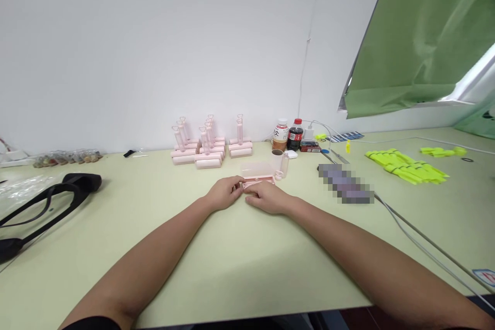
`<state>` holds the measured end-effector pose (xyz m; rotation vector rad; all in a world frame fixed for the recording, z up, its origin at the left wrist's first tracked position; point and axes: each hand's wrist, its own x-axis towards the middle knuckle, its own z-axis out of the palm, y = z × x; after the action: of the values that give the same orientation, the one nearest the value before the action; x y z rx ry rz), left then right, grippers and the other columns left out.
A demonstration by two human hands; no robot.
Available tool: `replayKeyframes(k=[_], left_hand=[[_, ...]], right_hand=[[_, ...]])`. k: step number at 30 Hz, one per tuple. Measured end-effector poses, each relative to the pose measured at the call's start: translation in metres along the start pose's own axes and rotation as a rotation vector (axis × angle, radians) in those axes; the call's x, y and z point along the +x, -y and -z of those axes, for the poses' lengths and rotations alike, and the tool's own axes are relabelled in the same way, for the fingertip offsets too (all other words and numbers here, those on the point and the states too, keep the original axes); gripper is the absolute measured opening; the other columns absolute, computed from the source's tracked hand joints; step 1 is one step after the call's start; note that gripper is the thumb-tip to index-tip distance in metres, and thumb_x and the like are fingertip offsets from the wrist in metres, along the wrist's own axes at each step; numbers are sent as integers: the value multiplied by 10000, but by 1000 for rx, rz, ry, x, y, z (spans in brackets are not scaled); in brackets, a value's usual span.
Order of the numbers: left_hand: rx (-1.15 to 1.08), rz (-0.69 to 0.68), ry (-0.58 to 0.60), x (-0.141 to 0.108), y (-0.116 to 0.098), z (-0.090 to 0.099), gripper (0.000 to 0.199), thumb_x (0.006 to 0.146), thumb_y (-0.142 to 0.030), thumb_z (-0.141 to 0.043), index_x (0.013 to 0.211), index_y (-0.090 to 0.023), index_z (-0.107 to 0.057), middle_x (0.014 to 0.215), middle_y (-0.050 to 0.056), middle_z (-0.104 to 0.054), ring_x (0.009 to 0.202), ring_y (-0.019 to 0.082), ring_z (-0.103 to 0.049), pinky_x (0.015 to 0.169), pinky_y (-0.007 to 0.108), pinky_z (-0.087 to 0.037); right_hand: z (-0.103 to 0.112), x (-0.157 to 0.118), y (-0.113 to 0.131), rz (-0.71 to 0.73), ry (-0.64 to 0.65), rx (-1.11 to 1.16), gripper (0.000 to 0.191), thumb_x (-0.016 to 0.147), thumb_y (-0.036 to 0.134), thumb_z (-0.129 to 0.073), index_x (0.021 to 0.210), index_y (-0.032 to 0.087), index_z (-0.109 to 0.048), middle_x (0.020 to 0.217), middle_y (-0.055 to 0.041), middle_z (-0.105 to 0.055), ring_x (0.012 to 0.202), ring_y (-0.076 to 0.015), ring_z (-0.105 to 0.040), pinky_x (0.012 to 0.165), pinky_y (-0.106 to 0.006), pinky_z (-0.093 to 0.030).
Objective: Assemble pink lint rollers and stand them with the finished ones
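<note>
On the table in front of me lies a small pink case [258, 180] with its translucent lid [257, 168] raised at the back. My left hand [225, 192] has its fingers bent around the case's left end. My right hand [267, 197] rests against the front of the case, fingers curled over its edge and hiding part of the inside. Just behind on the right stands a pale roll with a brown core [277, 156]. Beside it is a translucent pink tube piece [285, 165] with a pink heart-shaped loop [278, 175] at its foot.
Pink rollers [209, 163] and upright heart-topped pieces [240, 131] stand along the wall. Right of them are a white-capped bottle [280, 135] and a cola bottle [295, 135]. A blurred phone-like object [344, 183], cables, yellow strips [406, 165] and a black headset-like frame [77, 185] lie around.
</note>
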<state>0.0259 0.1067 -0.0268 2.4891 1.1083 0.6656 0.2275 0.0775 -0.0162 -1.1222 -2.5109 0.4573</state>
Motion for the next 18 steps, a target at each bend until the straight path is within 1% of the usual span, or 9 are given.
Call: replayKeyframes(k=[3,9,11,15,18], left_hand=[[-3,4,3,0,1,0,296,867,-284,-489,1128,-217,-611,868,11,-692,710,149,-602,646,253,-449],[-8,3,-1,0,2,0,299,868,-295,-492,1133,-221,-609,862,8,-691,705,149,-599,645,257,-447],[-11,4,4,0,1,0,301,863,-290,-494,1133,-222,-608,859,7,-690,704,148,-597,647,258,-449],[-22,3,11,0,0,1,301,867,-304,-492,1132,-222,-606,846,6,-685,699,148,-593,646,257,-450],[-14,-4,3,0,0,1,307,874,-327,-494,1141,-222,-603,845,7,-678,703,149,-590,641,258,-443]], right_hand=[[2,0,1,-43,27,-69,168,876,254,-520,901,186,-672,746,-24,-653,628,-147,-510,553,-246,-264],[1,1,1,-62,35,-102,160,872,266,-536,862,176,-669,758,-40,-659,624,-151,-511,540,-251,-241],[2,0,2,-63,36,-106,162,875,264,-536,884,179,-672,763,-40,-663,620,-151,-512,541,-252,-244],[3,0,3,-48,33,-114,192,876,251,-529,985,189,-674,814,-41,-680,649,-160,-535,561,-257,-268],[2,0,2,-26,22,-142,180,871,240,-531,971,176,-667,864,-57,-684,701,-172,-554,583,-261,-285]])
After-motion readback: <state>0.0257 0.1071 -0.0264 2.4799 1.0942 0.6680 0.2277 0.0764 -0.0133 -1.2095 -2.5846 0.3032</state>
